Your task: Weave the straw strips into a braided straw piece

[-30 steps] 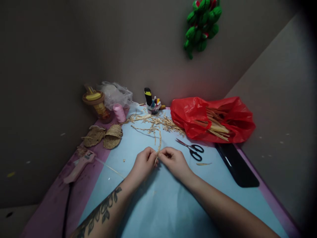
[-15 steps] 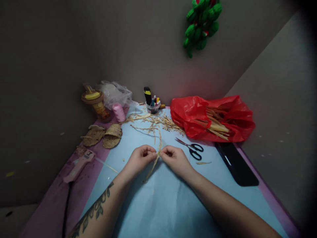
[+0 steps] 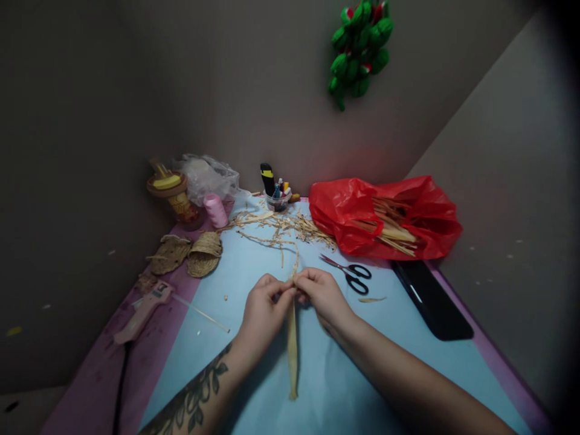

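Observation:
My left hand (image 3: 268, 305) and my right hand (image 3: 322, 296) meet at the middle of the blue sheet, fingertips pinched together on a braided straw cord (image 3: 296, 258). Beyond my fingers the cord runs away and bends left across the sheet. From under my fingers a flat, pale straw strip (image 3: 292, 356) hangs toward me. The exact spot where strip and cord join is hidden by my fingertips. To the right of my right hand lie black-handled scissors (image 3: 353, 273), partly spread.
Straw scraps (image 3: 290, 223) lie at the back beside a red plastic bag (image 3: 344, 211) of straw. A black tray-like object (image 3: 430, 302) lies right. On the left are a pink glue gun (image 3: 144, 311), small woven slippers (image 3: 205, 254) and a pink thread spool (image 3: 215, 210).
My hands have drawn closer together and turned inward. The flat strip below them now hangs straight toward me, where a thinner slanting end showed before. The view has shifted slightly.

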`<state>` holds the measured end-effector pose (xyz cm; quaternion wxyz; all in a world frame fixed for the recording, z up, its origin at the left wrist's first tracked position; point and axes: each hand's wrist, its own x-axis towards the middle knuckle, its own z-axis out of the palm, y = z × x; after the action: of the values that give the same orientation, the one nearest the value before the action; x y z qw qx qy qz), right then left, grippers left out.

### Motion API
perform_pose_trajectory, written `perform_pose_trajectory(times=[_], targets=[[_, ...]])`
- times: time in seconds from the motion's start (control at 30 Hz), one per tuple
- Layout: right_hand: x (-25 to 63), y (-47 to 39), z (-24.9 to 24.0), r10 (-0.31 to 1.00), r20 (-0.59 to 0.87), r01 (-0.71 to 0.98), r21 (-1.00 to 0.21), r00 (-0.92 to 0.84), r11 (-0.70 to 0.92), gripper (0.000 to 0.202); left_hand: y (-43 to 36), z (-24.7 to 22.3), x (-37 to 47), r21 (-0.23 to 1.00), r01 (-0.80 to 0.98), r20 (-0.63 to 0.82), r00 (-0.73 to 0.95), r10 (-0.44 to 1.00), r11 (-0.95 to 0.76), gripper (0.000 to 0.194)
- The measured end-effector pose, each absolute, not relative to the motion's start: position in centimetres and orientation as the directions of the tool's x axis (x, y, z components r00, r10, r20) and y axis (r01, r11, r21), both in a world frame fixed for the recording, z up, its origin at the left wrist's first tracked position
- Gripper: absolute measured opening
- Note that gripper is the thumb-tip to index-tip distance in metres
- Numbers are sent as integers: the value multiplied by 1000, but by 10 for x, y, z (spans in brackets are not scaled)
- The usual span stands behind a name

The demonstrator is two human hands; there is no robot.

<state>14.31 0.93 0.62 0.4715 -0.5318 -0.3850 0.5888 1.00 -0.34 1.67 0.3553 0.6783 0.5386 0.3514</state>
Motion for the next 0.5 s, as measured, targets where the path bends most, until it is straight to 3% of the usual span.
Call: perform_pose_trajectory(times=[0.13,0.23,0.37,0.43,0.5], targets=[[143,10,7,953,-304,-328,-900,-1,-288,15,-9,19,12,667,646,227,296,928,-370,28],[142,10,5,954,-300,-353,-893,7,-278,21,-11,18,13,619,651,268,352,897,-440,32],[143,9,3,961,-276,-226,-937,12,-266,24,-3,13,9,744,560,304,204,931,-365,33],[143,8,5,966,-257,-145,-955,-26,-258,23,2,11,6,845,471,208,151,967,-255,36],[142,6,7,969,-230,-68,-969,-91,-237,20,7,11,4,925,357,49,230,972,-132,34]])
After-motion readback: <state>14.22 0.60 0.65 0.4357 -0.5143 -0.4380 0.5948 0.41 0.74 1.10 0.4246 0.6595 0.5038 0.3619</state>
